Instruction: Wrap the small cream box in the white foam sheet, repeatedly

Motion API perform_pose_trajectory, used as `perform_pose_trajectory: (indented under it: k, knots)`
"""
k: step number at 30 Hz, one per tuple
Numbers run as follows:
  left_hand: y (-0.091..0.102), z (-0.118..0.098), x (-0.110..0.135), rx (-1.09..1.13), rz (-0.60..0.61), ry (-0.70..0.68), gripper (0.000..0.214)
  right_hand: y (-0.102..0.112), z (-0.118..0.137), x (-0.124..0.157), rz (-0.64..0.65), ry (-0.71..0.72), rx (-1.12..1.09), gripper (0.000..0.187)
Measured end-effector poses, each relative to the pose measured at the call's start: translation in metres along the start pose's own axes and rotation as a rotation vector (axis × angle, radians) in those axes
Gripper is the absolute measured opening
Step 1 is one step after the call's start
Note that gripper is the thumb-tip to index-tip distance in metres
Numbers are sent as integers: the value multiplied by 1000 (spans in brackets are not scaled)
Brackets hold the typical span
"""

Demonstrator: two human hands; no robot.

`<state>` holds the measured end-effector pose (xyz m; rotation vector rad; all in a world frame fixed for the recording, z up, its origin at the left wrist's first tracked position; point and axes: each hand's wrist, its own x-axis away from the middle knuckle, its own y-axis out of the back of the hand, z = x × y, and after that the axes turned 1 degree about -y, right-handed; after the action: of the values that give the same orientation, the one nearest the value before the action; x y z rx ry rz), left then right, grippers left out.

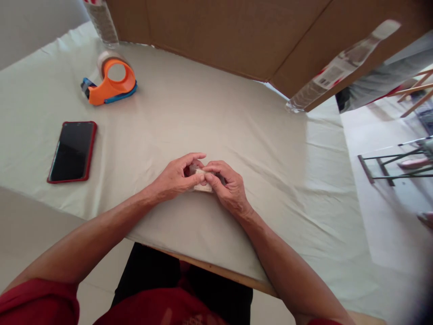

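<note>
Both my hands meet over the cloth-covered table [209,131], close to its front edge. Between them is a small, pale, flat item [204,186] with what looks like clear wrapping around it; its kind I cannot make out. My left hand [181,176] pinches it from the left, thumb on top and index finger stretched out above. From the right, my right hand [228,183] grips it with thumb and bent fingers, the two thumbs nearly touching. Fingers cover much of the item.
An orange and blue tape dispenser [111,85] sits at the back left. Nearer, a phone [73,151] in a red case lies face up. A cardboard panel [216,36] with clear tape stands along the back. A dark metal frame [389,167] is on the floor at right.
</note>
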<state>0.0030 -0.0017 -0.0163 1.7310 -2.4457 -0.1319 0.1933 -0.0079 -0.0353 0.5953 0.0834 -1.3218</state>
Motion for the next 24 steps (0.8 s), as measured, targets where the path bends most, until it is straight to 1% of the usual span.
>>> perform_pose_trajectory:
  k: [3,6,9,11,13,15,17,19,24]
  knots:
    - [1,2,-2,12,-9,18,59,-2,-4,-2,12,26,17,14]
    - [6,3,-3,50,30,34,64,-5,-6,-3,1,24,30,14]
    - [10,1,-4,98,61,21,65,-5,-6,-3,-33,26,82,12]
    - [11,-1,-3,112,58,24,64,-4,-5,-2,-51,84,140,10]
    - [12,-3,-3,120,52,38,63,-1,-3,0,-57,179,223,11]
    - [11,-3,-3,129,46,44,61,3,-2,3,-39,267,305,15]
    - [11,-1,-3,125,41,46,61,5,-3,5,-13,319,364,18]
    - [10,0,-4,110,38,41,61,6,-5,6,2,325,407,20]
    - [9,1,-3,5,9,12,57,1,-6,3,17,263,469,20]
